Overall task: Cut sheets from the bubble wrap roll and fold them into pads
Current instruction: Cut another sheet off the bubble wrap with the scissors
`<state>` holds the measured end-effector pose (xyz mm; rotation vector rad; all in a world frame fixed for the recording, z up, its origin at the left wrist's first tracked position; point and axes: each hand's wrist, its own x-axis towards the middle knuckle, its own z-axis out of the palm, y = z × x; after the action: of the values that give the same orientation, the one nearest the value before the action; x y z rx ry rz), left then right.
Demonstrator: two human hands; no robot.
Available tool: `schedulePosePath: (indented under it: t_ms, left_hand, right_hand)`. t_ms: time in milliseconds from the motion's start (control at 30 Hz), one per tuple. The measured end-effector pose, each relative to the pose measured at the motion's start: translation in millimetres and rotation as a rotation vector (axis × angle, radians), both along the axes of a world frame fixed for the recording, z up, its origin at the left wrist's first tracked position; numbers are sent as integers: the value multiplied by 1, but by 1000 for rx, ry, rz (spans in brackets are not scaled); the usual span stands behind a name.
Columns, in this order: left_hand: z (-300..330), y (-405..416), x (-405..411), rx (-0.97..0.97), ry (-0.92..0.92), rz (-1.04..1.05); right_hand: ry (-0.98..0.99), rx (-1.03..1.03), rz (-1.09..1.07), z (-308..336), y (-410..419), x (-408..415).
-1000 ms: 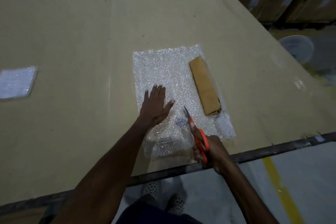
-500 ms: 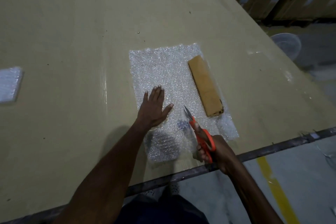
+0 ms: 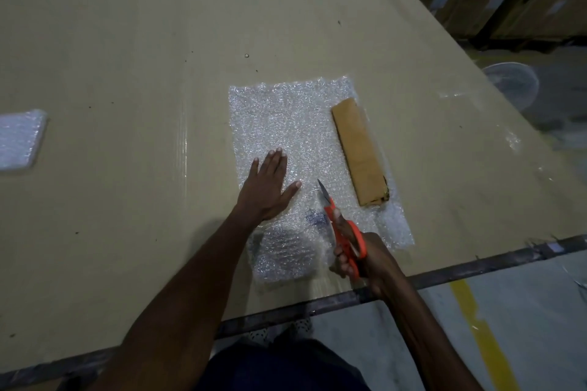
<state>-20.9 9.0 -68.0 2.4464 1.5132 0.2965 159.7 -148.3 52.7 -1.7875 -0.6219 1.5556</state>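
A sheet of clear bubble wrap lies flat on the cardboard-covered table, its near end reaching close to the table's front edge. My left hand presses flat on the sheet's left part, fingers straight. My right hand grips orange-handled scissors at the sheet's near edge, blades pointing away from me into the wrap. A brown paper-wrapped bundle rests on the sheet's right side. The near-left part of the sheet looks doubled or darker.
A folded bubble wrap pad lies at the table's far left. A metal rail runs along the front edge. A white fan stands on the floor at right, and a yellow floor line runs below.
The scissors have edged slightly further into the wrap. My left hand stays pressed on the sheet. The view has shifted a little.
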Motion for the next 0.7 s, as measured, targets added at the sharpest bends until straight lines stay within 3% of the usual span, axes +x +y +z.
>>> schedulePosePath:
  t_ms: [700]
  left_hand:
    - [-1, -2, 0, 27, 36, -1]
  right_hand:
    - [18, 39, -77, -17, 9, -2]
